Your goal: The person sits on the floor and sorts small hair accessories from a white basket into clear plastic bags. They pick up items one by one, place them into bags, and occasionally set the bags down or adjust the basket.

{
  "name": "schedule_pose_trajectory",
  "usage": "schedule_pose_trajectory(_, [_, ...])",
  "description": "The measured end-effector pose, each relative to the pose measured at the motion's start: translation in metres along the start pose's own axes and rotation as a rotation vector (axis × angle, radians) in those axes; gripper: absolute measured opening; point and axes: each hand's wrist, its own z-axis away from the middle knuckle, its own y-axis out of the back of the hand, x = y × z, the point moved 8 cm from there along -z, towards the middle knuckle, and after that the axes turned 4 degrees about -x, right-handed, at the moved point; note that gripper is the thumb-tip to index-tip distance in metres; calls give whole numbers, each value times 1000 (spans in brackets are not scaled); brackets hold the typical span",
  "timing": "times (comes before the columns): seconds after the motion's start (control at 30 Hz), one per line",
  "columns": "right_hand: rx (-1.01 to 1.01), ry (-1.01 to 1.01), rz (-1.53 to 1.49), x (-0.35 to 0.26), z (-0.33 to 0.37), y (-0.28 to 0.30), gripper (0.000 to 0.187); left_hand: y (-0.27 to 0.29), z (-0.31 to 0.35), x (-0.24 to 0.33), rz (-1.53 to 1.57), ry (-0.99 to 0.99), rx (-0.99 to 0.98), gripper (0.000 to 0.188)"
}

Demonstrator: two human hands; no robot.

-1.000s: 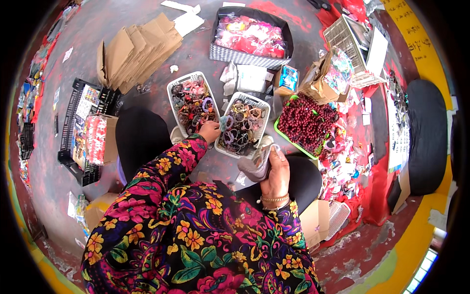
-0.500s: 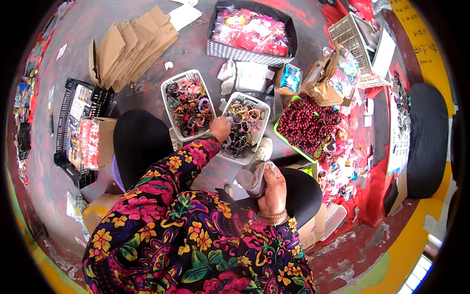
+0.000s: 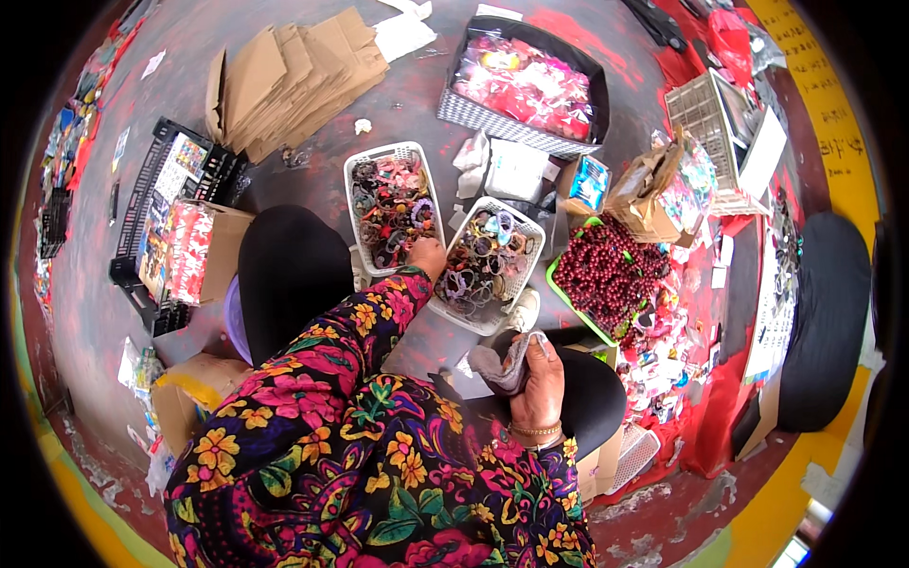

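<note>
My left hand (image 3: 427,256) reaches over the lower right corner of the left white basket (image 3: 355,227), which holds a tangle of hair ties (image 3: 390,204) in dark, pink and lilac. Its fingertips point down among them and are hidden. Close beside it stands the right white basket (image 3: 533,248), filled with more hair ties (image 3: 478,270) in purple, brown and black, with pale blue ones near its top. Over my right knee, my right hand (image 3: 540,390) is closed round a crumpled grey cloth (image 3: 499,367), the thumb lying on top.
A green-rimmed basket (image 3: 578,308) of dark red beads (image 3: 611,270) stands to the right. Beyond are a patterned bin (image 3: 511,128) of pink packets, an open carton (image 3: 647,199) and a white crate (image 3: 739,199). Flattened cardboard (image 3: 294,80) and a black crate (image 3: 142,251) lie left.
My left hand has moved from the right basket's edge to the left basket. Pale blue hair ties now show in the right basket. My right hand keeps the cloth. The whole view has shifted.
</note>
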Motion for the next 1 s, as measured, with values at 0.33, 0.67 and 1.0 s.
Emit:
schedule_pose_trajectory(0.33, [21,-89,93,14,-11,-17,17,111,-2,-31,235,68,399,42])
schedule_pose_trajectory(0.67, [66,-142,129,21,-18,-11,17,113,-30,-11,-66,159,-66,49])
schedule_pose_trajectory(1.0, [-18,-110,76,15,-11,-19,17,92,-6,-10,62,80,-5,30])
